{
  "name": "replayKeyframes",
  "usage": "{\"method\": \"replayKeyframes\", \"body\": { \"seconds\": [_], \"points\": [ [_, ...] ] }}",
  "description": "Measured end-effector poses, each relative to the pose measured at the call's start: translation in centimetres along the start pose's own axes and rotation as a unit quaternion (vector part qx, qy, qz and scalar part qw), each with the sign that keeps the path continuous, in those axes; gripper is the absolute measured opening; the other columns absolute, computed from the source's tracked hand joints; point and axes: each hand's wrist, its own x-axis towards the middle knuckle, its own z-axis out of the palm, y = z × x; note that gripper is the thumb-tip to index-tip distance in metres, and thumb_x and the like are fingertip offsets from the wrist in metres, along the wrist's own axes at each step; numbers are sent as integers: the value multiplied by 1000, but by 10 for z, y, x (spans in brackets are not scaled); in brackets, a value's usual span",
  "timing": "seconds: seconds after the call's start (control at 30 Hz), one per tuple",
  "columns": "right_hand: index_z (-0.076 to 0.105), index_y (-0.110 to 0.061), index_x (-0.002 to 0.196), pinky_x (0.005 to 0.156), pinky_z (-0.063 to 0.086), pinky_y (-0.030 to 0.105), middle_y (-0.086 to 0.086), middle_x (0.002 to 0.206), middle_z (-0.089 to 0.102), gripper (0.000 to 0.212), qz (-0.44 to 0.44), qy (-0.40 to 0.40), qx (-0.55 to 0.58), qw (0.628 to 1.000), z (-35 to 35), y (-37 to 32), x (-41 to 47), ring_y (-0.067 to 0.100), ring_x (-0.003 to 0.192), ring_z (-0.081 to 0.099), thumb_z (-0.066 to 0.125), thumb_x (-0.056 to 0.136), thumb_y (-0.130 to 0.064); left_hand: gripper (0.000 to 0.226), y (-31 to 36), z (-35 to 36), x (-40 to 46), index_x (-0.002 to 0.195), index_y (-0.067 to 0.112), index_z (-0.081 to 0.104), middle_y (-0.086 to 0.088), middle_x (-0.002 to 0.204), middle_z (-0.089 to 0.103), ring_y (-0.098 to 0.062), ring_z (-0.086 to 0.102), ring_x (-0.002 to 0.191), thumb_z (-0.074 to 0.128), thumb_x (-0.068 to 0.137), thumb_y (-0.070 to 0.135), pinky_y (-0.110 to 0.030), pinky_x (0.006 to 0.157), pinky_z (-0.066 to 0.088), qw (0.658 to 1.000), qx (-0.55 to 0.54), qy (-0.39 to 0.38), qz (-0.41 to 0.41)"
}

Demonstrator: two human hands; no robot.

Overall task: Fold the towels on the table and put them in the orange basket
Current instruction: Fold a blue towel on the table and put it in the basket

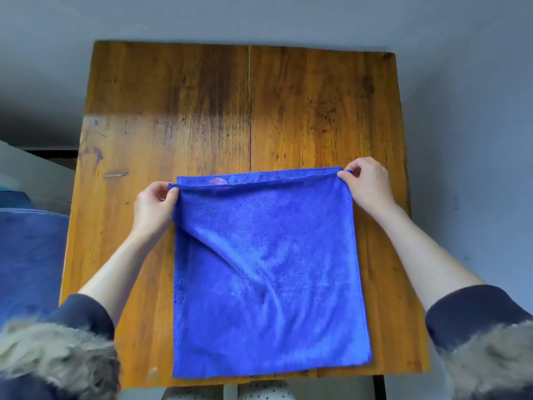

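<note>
Filling most of the view is a wooden counter point(302, 111), its planks stained dark toward the middle and far side, with a seam running down the centre. On its near half lies a blue towel point(265, 278), spread across the surface with its near edge reaching the counter's front edge and soft creases running diagonally from the left far corner. The towel appears doubled over (a second hemmed edge shows just behind the top one along the far side, slightly offset).

Both bare forearms reach in from the lower corners, dark sleeves pushed up, with pale fur trim blurred at the bottom left and right.

The left hand point(154, 204) is at the towel's far left corner, fingers point(173, 194) curled with thumb and forefinger pinching the cloth, lifting that corner a little so the fabric sags beneath it. The right hand point(366, 183) is at the far right corner, its fingers likewise bent and pinching the hem, which lies flatter there.

A blue padded surface point(28, 255) sits off the counter's left side, partly out of view.
</note>
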Motion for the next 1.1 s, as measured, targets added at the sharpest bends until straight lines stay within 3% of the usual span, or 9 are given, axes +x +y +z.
{"method": "replayKeyframes", "body": {
  "seconds": [0.17,0.37,0.5,0.63,0.83,0.97,1.1],
  "points": [
    [64,-7,84,86,29,20,11,114,59,9,-55,-45,-14,997,9,6,18,26,110,49,63,87,-15,17,-1,3,20,98,10,66,-7,94,57,-25,56,92,57,89,20,-25,80,36,990,137,-8,18],
    [57,-18,75,78,30,22,4,92,55,13,-103,-106,-25,989,15,7,25,17,91,45,68,83,-15,12,4,7,32,85,7,62,-16,113,45,-30,47,106,68,83,17,-32,96,38,979,183,-52,76],
    [58,-18,77,79,32,25,1,95,50,12,-58,-149,-11,987,17,5,29,15,90,45,68,84,-21,12,12,9,37,79,7,57,-12,105,45,-21,48,87,69,80,10,-18,78,33,979,176,-65,80],
    [61,-17,79,76,33,25,0,94,53,10,-20,-167,20,985,16,4,29,15,88,49,68,83,-23,14,17,9,39,77,10,56,-7,89,51,-18,48,80,69,81,16,-24,66,31,983,160,-77,52],
    [63,-16,76,64,36,23,-8,73,57,9,13,-138,99,985,10,7,27,5,68,49,68,83,-18,14,14,2,38,77,12,58,-3,79,57,-16,50,73,69,82,19,-24,60,35,987,111,-102,50],
    [65,-12,79,72,40,25,3,80,61,7,38,-102,130,986,3,13,23,14,76,53,68,84,-16,15,9,-7,42,76,13,56,0,69,54,-11,46,60,69,84,15,-21,56,37,993,25,-115,-5],
    [66,-12,80,76,43,29,2,82,63,7,66,-82,149,983,-7,15,14,16,82,56,67,84,-17,19,7,-17,37,72,13,53,-2,69,54,-10,45,61,65,86,8,-16,57,38,988,-28,-150,-26]
  ]
}}
